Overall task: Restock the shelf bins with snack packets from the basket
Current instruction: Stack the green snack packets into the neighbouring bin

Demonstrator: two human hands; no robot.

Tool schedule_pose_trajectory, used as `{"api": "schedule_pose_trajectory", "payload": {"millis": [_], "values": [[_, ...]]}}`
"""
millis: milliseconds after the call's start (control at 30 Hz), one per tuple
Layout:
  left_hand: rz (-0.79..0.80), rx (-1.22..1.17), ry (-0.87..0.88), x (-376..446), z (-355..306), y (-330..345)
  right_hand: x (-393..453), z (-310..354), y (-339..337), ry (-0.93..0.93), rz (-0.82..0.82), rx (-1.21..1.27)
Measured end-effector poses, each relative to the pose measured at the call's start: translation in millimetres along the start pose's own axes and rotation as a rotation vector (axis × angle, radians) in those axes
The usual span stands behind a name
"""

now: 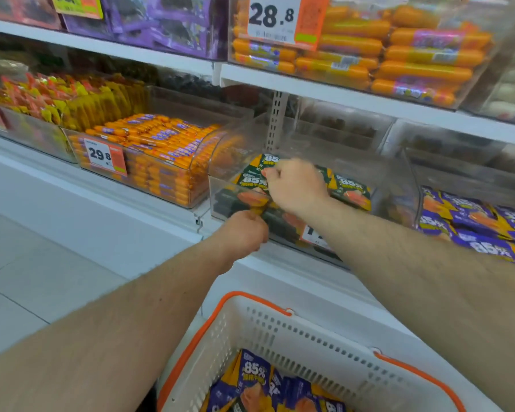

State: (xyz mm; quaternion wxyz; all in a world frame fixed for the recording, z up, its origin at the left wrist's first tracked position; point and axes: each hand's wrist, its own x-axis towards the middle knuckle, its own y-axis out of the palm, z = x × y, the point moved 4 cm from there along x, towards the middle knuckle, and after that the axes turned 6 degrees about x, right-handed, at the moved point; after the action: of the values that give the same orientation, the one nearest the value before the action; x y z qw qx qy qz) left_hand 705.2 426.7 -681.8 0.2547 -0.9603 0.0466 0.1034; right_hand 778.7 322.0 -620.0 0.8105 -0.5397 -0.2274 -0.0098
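A clear plastic shelf bin (399,185) in the middle of the lower shelf holds green snack packets (351,188) marked 85%. My right hand (298,185) reaches inside it, fingers closed on green packets. My left hand (244,233) is at the bin's front lip, fingers closed around a packet edge there. A white basket with orange rim (295,328) stands below, with purple 85% packets (256,379) in it.
Left of the bin is a bin of orange sausage sticks (161,150) with a 29.8 tag. To the right lies a bin of purple packets (482,227). An upper shelf carries larger orange sausages (414,55). White tiled floor (27,263) lies at the left.
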Motion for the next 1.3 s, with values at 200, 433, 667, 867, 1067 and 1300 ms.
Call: {"api": "schedule_pose_trajectory", "payload": {"millis": [200,433,667,867,1067,1300], "values": [[0.443,0.751,0.125,-11.7,37.0,70.9,-128.9,-18.0,11.0,-0.339,-0.398,0.424],[0.828,1.299,0.26,-39.9,81.7,136.7,-267.4,-116.0,132.8,0.266,0.345,0.273],[0.883,1.429,0.288,-47.5,95.5,165.7,-361.9,-178.4,166.4,0.526,0.948,0.002],[0.896,1.4,0.295,-47.0,97.0,177.3,-416.5,-218.2,172.7,0.724,1.113,-0.066],[0.89,1.38,0.287,-43.7,104.0,181.5,-432.2,-215.2,177.6,0.812,1.12,-0.107],[0.88,1.297,0.262,-40.8,94.8,180.3,-400.3,-204.6,170.2,0.656,1.171,-0.025]]}}
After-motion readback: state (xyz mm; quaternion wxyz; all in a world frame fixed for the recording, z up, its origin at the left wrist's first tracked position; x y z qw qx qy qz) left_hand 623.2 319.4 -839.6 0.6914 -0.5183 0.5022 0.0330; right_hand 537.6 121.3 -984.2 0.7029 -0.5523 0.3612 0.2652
